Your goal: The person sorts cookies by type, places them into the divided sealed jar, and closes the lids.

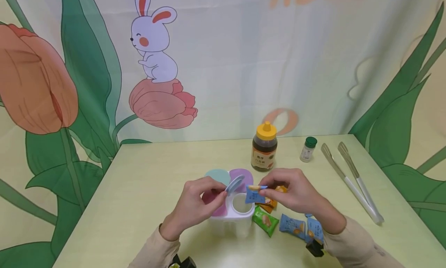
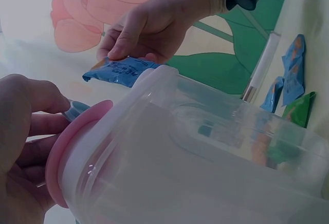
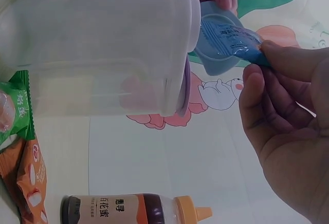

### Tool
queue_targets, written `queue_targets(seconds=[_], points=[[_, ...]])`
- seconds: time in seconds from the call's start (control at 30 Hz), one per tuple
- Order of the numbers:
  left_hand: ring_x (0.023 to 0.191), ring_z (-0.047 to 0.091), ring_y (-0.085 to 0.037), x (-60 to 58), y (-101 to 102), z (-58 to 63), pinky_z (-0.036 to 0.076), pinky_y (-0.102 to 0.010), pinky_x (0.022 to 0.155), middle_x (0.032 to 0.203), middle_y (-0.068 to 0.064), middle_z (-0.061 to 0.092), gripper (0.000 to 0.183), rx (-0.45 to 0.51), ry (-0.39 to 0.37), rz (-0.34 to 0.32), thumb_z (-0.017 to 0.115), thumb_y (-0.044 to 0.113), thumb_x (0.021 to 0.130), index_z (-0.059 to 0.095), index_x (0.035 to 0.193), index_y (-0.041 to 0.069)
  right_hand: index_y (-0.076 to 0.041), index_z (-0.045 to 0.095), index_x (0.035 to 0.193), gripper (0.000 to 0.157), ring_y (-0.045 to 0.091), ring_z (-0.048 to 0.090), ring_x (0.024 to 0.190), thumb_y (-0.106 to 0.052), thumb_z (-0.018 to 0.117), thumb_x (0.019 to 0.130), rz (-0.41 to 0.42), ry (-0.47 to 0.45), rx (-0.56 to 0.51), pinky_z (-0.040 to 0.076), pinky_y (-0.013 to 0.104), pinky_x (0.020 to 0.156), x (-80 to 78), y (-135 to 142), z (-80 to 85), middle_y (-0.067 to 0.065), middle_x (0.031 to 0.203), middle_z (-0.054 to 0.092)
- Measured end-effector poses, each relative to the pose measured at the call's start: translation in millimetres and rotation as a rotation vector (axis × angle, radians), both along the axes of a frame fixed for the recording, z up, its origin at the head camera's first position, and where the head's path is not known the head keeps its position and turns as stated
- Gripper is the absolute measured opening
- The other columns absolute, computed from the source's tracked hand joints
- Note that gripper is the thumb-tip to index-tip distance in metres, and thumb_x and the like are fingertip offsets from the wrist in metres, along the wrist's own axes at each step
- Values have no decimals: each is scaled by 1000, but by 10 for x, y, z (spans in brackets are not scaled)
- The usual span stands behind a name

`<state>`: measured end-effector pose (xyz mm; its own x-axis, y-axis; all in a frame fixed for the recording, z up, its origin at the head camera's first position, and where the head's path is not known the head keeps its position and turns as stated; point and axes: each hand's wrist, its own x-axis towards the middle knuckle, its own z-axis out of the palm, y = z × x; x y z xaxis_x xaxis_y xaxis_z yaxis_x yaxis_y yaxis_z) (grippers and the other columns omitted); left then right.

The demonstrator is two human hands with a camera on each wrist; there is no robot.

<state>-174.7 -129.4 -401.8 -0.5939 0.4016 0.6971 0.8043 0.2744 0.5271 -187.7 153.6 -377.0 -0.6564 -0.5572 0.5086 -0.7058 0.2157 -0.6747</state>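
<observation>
My left hand (image 1: pixel 198 200) pinches a light blue lid (image 1: pixel 235 184) and holds it tilted up at the edge of a round opening (image 1: pixel 242 204). That opening is in the top of a clear plastic container (image 2: pixel 205 152), whose other lids are green, purple and pink. Between thumb and fingers, my right hand (image 1: pixel 292 190) grips a small blue snack packet (image 1: pixel 254 195) by one end. The packet hangs right beside the uncovered opening, and in the right wrist view it overlaps the blue lid (image 3: pixel 215 66).
Right of the container lie a green packet (image 1: pixel 266 221), orange packets (image 3: pixel 32 183) and blue packets (image 1: pixel 292 225). Behind them stands a honey bottle (image 1: pixel 264 154) with a yellow cap. A green-capped shaker (image 1: pixel 308 149) and metal tongs (image 1: pixel 355 185) are farther right.
</observation>
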Motion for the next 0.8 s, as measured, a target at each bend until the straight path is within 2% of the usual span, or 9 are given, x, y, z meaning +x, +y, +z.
queue_targets(seconds=[0.33,0.6,0.8], points=[[71,61,-6,-1,4,-3,53,-21,58,81,2,70,11,2,-2,2,73,4,82,74,91,11,-10,71,90,17,9,61,67,3,76,80,35,53,-42,55,26,58,-12,-86,-2,2,80,70],[71,62,-6,-3,7,-2,54,-21,60,81,1,70,11,-1,-1,1,73,4,82,74,92,10,-14,72,88,15,7,61,67,-2,77,80,26,4,-40,56,27,58,-19,-120,-29,-4,81,71],[71,62,-6,2,8,6,53,-20,59,82,1,71,12,-1,0,1,73,3,82,74,92,10,-14,72,88,15,8,60,67,-3,77,80,44,11,-46,56,25,60,-32,-166,-24,-5,80,70]])
